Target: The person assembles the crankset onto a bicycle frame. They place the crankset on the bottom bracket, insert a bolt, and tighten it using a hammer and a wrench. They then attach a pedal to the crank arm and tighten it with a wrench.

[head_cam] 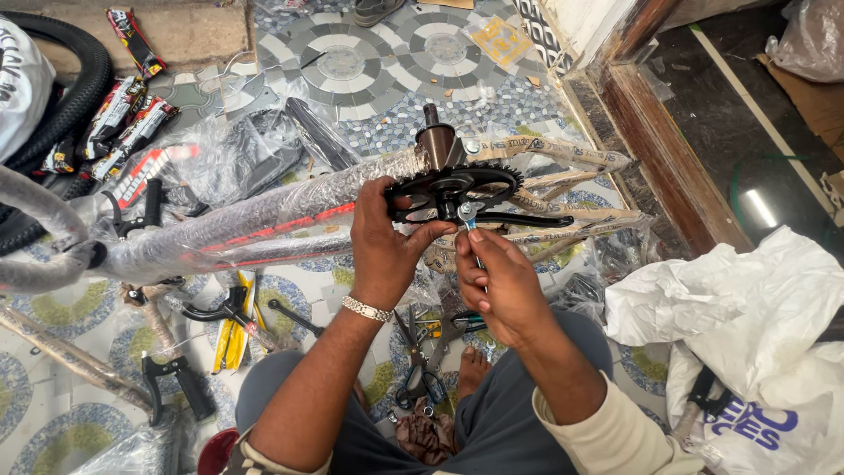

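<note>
A bicycle frame (264,220) wrapped in clear bubble plastic lies across the tiled floor in front of me. At its bottom bracket sits a black toothed chainring (457,186) with a black crank arm (523,220) pointing right. My left hand (387,242) grips the chainring's left side, thumb on its face. My right hand (497,281) holds a silver spanner (468,220) whose head sits on the crank's centre bolt. A metal watch band is on my left wrist.
Scissors (413,352) and pliers lie on the floor between my knees. Black brake levers (180,378) and small parts lie at the left, a black tyre (75,88) at top left. White plastic bags (730,325) sit at the right, beside a wooden door frame (651,123).
</note>
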The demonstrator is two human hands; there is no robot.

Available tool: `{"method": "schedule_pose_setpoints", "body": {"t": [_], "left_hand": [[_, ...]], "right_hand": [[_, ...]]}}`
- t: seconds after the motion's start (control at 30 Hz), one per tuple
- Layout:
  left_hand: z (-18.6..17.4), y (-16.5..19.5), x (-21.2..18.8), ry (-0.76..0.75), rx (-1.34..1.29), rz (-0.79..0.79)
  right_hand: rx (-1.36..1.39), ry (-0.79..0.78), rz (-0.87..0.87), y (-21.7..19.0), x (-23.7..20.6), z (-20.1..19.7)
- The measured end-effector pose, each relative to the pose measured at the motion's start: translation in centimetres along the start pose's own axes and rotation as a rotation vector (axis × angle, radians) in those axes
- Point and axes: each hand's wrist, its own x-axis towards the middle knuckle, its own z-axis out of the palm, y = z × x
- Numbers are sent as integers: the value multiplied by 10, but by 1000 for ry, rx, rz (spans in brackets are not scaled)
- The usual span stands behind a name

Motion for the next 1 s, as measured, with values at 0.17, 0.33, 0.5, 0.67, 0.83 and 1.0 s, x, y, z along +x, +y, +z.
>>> {"method": "schedule_pose_setpoints", "body": {"t": [0.17, 0.33, 0.5, 0.67, 0.83, 1.0], "left_hand": [[1, 6, 0, 46, -8, 11], [4, 10, -2, 83, -30, 7], [6, 4, -3, 96, -18, -6], [10, -7, -7, 107, -3, -42], [9, -12, -5, 108, -11, -48], [1, -5, 1, 36, 16, -29]], "right_hand": [[201, -1, 9, -1, -1, 8], [283, 2, 85, -5, -6, 27], [475, 95, -105, 20, 3, 53], [485, 188, -201, 43, 13, 67], [499, 174, -245, 35, 17, 75], [175, 114, -144, 47, 5, 35]]}}
